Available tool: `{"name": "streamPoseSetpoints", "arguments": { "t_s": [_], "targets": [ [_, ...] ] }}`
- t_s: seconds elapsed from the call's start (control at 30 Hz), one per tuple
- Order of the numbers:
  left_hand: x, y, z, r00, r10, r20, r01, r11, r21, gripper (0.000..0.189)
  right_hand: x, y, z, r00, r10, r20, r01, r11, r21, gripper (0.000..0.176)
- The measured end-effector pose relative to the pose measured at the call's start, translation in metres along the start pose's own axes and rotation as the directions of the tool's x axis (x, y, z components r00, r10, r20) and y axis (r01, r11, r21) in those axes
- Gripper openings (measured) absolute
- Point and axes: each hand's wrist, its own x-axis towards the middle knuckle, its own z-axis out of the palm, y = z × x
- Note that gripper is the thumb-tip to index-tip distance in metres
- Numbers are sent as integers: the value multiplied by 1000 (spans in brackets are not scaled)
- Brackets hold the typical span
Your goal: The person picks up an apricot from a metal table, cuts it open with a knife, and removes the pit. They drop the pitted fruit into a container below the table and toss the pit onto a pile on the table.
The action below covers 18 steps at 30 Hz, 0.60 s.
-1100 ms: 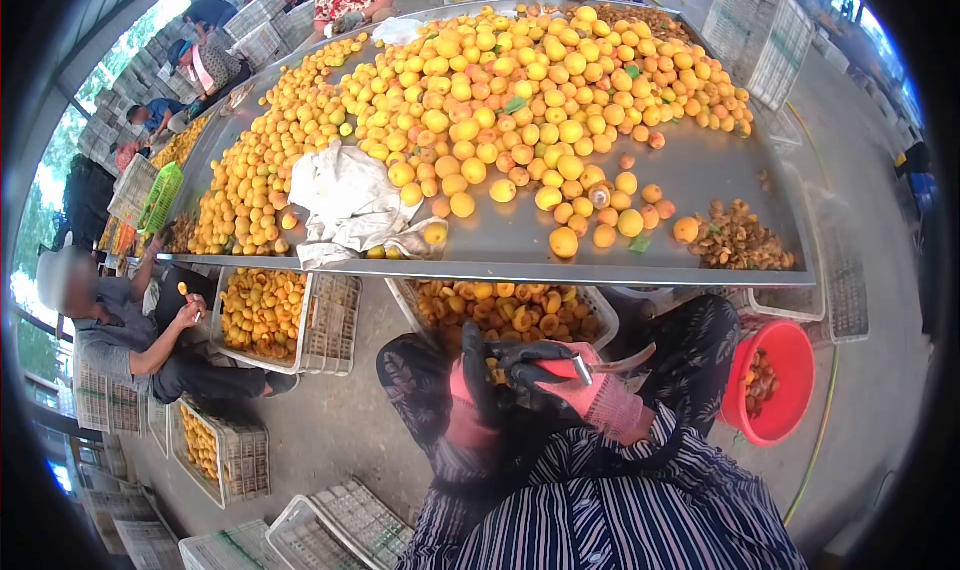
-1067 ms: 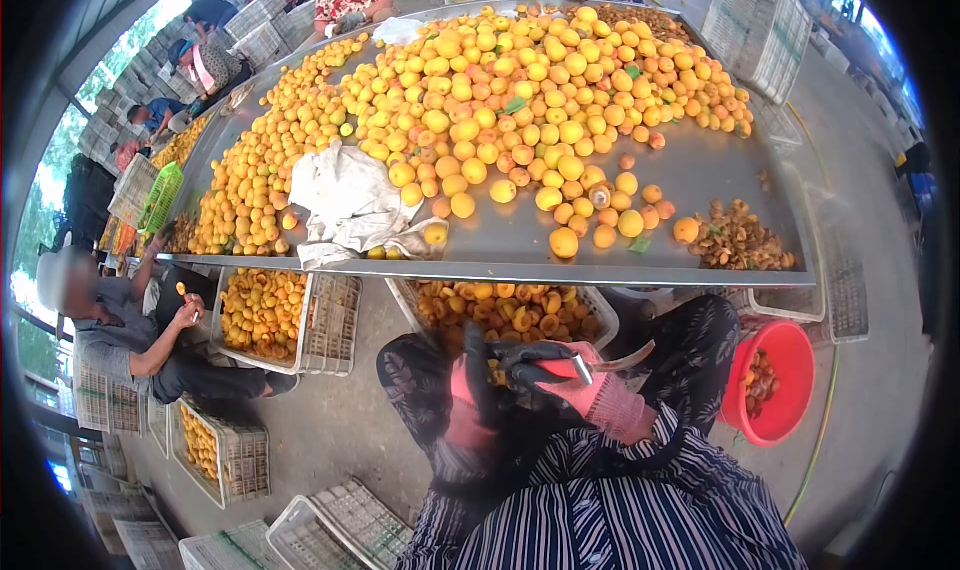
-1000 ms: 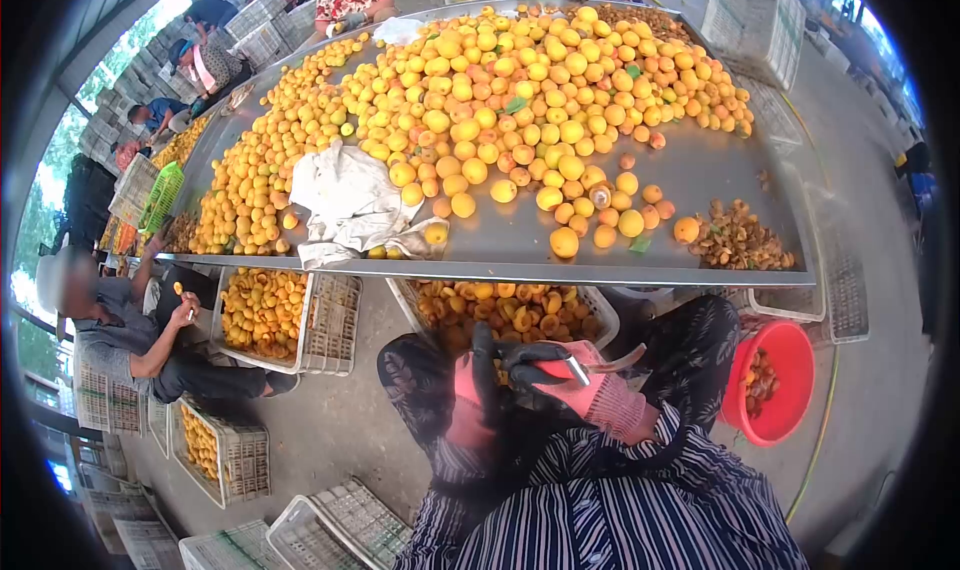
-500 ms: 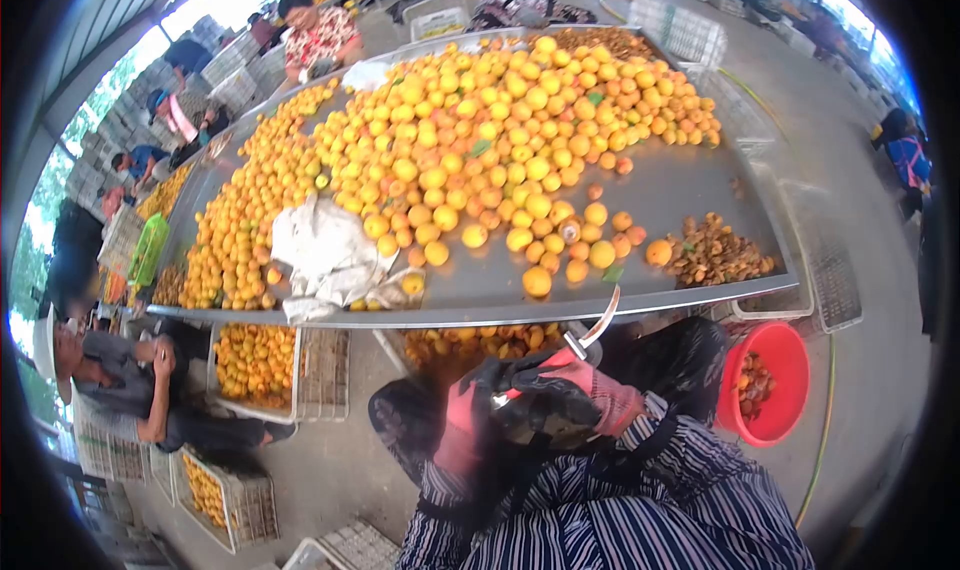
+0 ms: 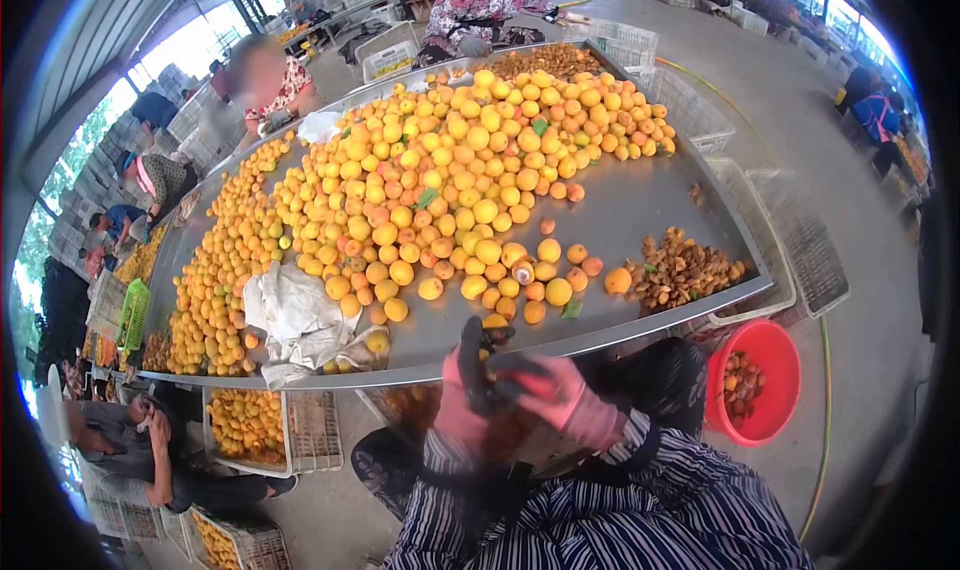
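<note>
My left hand (image 5: pixel 468 382), in a pink glove with black fingers, reaches up to the near rim of the metal table (image 5: pixel 620 332). Its fingers are curled, and a bit of orange fruit shows between them. Just beyond the fingertips lies an apricot (image 5: pixel 495 322). Close on its right is my right hand (image 5: pixel 560 395), gloved alike and smeared by motion. Its fingers are closed, and what they hold is hidden. Across the table spreads a large heap of apricots (image 5: pixel 440 170). Brown pits (image 5: pixel 685 270) are piled at the right corner.
A white cloth (image 5: pixel 298 315) lies on the table's left part. A red bucket (image 5: pixel 780 385) with pits stands at my right. Crates of apricots (image 5: pixel 250 425) sit below the left edge. One person (image 5: pixel 135 440) sits at the left; others work across the table.
My hands have moved up and slightly left, from over my lap to the table rim. The curved blade that stuck up by my right hand no longer shows. The view has shifted.
</note>
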Motion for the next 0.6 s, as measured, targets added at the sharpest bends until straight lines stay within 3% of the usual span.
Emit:
{"name": "streamPoseSetpoints", "arguments": {
  "t_s": [0.03, 0.07, 0.1, 0.13, 0.2, 0.33, 0.43, 0.5, 0.6],
  "targets": [
    [5, -3, 7, 1000, -2, -1, 2, 1000, 1, 45, -5, 32, -15, 991, 97, -96, -84, 987, 134, 33],
    [10, -7, 13, 829, -553, 85, 509, 682, -524, 49, -8, 64, -31, 963, 200, -178, -147, 950, 274, 30],
    [14, -11, 16, 426, -794, 435, 651, -65, -757, 53, 4, 50, -31, 964, 215, -158, -149, 925, 349, 27],
    [15, -15, 18, 427, -791, 437, 655, -62, -753, 53, 5, 41, -33, 964, 211, -162, -143, 925, 352, 27],
    [22, -18, 20, 419, -702, 576, 650, -212, -730, 55, 4, 31, -38, 971, 138, -194, -75, 950, 303, 25],
    [31, -7, 26, 359, -736, 574, 652, -242, -718, 51, 2, 53, -46, 975, 79, -209, -27, 970, 242, 25],
    [25, -17, 37, 340, -681, 649, 632, -346, -694, 48, -1, 63, -51, 971, 111, -213, -26, 930, 367, 34],
    [15, -31, 57, 337, -729, 596, 566, -349, -747, 48, -3, 42, -48, 943, 285, -173, -102, 741, 663, 36],
    [17, -28, 70, 330, -614, 717, 603, -447, -661, 46, -11, 24, -57, 922, 327, -207, -118, 746, 656, 36]
  ]
}}
